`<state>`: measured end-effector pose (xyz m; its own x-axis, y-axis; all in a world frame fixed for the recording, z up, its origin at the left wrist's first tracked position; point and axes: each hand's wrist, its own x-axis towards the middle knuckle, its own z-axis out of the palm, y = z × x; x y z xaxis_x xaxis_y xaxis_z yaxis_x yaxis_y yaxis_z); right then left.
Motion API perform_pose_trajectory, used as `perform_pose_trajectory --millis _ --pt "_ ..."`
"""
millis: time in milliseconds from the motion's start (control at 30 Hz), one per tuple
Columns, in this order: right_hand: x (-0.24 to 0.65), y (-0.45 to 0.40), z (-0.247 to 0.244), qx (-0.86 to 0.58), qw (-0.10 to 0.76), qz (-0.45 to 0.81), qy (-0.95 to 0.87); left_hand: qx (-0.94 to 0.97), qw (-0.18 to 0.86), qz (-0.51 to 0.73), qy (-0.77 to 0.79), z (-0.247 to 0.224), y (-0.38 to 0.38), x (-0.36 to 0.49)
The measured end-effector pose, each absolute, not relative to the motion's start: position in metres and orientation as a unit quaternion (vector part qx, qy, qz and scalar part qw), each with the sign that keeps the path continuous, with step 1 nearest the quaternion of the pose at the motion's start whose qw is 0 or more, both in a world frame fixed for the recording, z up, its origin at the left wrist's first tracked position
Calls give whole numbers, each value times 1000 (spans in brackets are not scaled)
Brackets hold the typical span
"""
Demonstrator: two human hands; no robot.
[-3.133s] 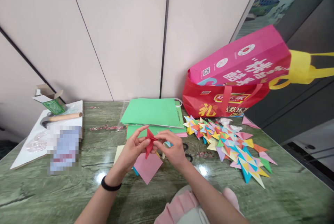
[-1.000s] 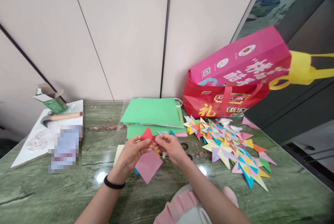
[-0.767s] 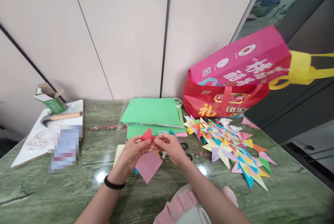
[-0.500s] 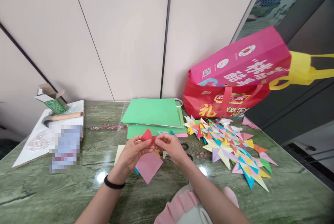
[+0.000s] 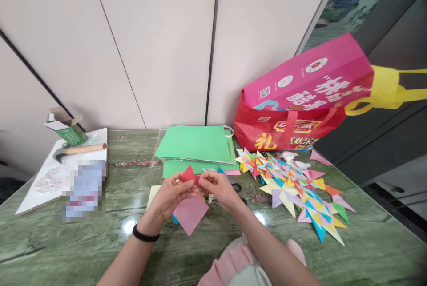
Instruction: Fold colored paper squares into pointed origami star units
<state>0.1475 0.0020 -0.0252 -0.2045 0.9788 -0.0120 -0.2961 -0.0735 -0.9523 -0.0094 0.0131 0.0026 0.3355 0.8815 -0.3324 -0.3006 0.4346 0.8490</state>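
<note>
Both hands pinch a small folded piece of red paper (image 5: 188, 174) above the middle of the table. My left hand (image 5: 172, 195) grips its left side, thumb on top. At the right end, my right hand (image 5: 216, 187) closes thumb and fingers on it, hiding part of the fold. Beneath the hands lies a pink paper square (image 5: 191, 215), with a pale yellow sheet (image 5: 152, 193) and a bit of blue peeking out beside it. Black-handled scissors (image 5: 236, 187) rest partly hidden behind my right hand.
Green paper sheets (image 5: 196, 143) lie at the back. Many colourful folded paper stars (image 5: 293, 183) spread at the right, before a red gift bag (image 5: 256, 128) with a pink bag (image 5: 307, 74) on top. At the left, a white board (image 5: 36, 197) carries a wooden-handled hammer (image 5: 86, 148) and a green box (image 5: 71, 134).
Both hands keep their hold on the red paper. Its right part shows slightly more between the fingertips; otherwise there is hardly any movement.
</note>
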Motion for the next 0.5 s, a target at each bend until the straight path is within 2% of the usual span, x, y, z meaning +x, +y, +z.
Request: perform_pose_trajectory --millis 500 --pt "148 3 -26 -375 502 627 -463 372 721 391 434 2 12 -7"
